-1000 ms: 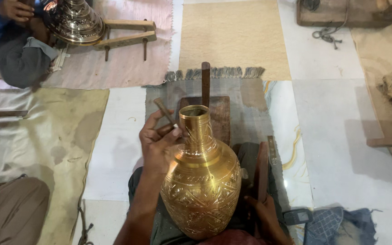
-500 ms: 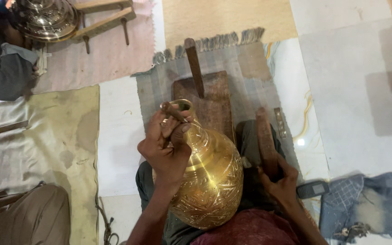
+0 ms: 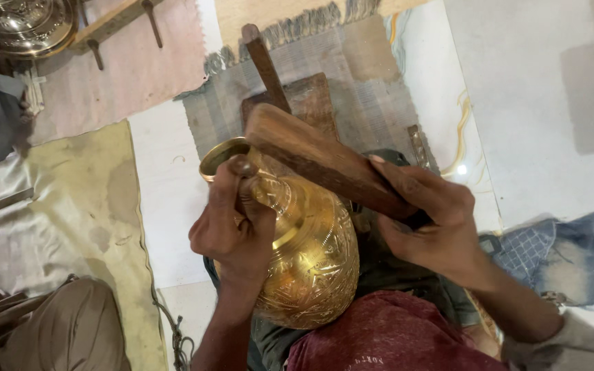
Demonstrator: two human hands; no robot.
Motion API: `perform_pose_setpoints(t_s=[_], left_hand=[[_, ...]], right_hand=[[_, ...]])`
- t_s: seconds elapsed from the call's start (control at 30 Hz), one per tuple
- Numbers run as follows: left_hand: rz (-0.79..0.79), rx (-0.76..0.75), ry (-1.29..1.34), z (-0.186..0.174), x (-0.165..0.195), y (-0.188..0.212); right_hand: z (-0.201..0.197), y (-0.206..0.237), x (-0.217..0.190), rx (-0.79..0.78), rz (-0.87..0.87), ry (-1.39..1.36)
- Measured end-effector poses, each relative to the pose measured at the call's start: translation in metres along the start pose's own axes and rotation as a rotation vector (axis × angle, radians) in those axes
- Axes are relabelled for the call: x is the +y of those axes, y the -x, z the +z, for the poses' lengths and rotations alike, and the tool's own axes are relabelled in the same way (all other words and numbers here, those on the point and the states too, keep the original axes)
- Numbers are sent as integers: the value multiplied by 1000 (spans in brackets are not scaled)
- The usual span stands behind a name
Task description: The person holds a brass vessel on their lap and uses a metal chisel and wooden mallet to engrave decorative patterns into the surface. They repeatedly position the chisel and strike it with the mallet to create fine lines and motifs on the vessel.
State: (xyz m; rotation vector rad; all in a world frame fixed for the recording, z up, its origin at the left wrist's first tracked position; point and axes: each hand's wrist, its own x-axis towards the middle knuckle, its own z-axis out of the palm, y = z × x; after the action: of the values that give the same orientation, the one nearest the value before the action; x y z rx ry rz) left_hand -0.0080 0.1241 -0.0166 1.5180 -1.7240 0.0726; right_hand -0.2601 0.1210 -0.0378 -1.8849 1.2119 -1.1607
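An engraved brass vase (image 3: 314, 257) lies tilted in my lap, its open mouth toward the upper left. My left hand (image 3: 234, 230) holds a thin metal punch (image 3: 243, 167) against the vase's neck, fingers closed around it. My right hand (image 3: 429, 223) grips a flat wooden mallet (image 3: 317, 158), whose head hangs just above the punch and the vase's mouth. Under the vase a wooden block with an upright stick (image 3: 264, 65) rests on a grey fringed mat (image 3: 372, 103).
Another person's knee (image 3: 70, 330) is at the lower left on a yellowish cloth (image 3: 70, 206). A second person sits at the top left beside a large brass vessel (image 3: 25, 24) and a wooden frame (image 3: 115, 20). A blue checked cloth (image 3: 562, 254) lies at the right.
My right hand has picked up the wooden mallet from beside my leg and raised it over the vase's neck. The left hand has set the punch on the neck. The view has tilted closer.
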Motion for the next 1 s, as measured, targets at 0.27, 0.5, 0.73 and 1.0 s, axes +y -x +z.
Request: perform_pose_setpoints(t_s=[0.27,0.5,0.73,1.0], left_hand=[[26,23,-62,-3,-3,-3],[-35,-4,5,-8,-1,0],[0,1,-35,-10,-2,0],[59,19,-9,-12,-11,-2]], right_hand=[[-36,-34,-18,-38,-275,198],[-47,-55,-30,1,-512,440],[-36,-62,-30,-41,-475,324],[-29,-73,-38,-52,-520,425]])
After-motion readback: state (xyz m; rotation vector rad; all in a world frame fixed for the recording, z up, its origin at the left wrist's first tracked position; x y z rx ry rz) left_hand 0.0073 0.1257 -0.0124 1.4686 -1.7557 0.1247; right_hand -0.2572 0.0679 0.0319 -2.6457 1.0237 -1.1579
